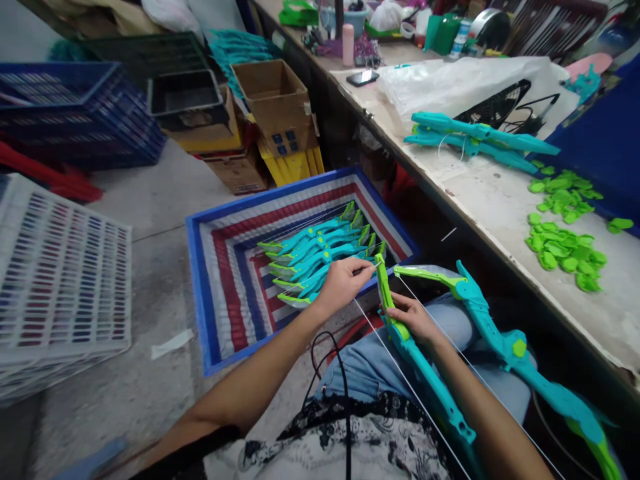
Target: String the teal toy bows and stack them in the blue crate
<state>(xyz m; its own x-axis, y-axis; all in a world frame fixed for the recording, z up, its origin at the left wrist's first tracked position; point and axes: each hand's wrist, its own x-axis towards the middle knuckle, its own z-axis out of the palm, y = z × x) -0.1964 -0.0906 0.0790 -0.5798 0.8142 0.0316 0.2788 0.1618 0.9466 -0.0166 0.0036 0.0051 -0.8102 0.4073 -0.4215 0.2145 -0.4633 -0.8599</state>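
Note:
My right hand [413,315] is closed around the green limb of a teal and green toy bow [425,370], which lies slanted over my lap. At the limb's upper tip, my left hand [343,283] pinches the white bowstring [387,347]; a small dark thing shows at its fingertips, too small to name. A second toy bow [517,347], strung with a white string, rests to the right across my leg. Several similar bows [325,253] lie in a row in the blue-rimmed crate [200,293] beyond my left hand.
On the workbench [480,193] to the right are teal bow parts [475,137], a pile of green plastic pieces [567,247] and a phone [363,78]. Cardboard boxes [275,100] stand behind the crate. A white basket [70,273] and blue crate [85,113] are at left.

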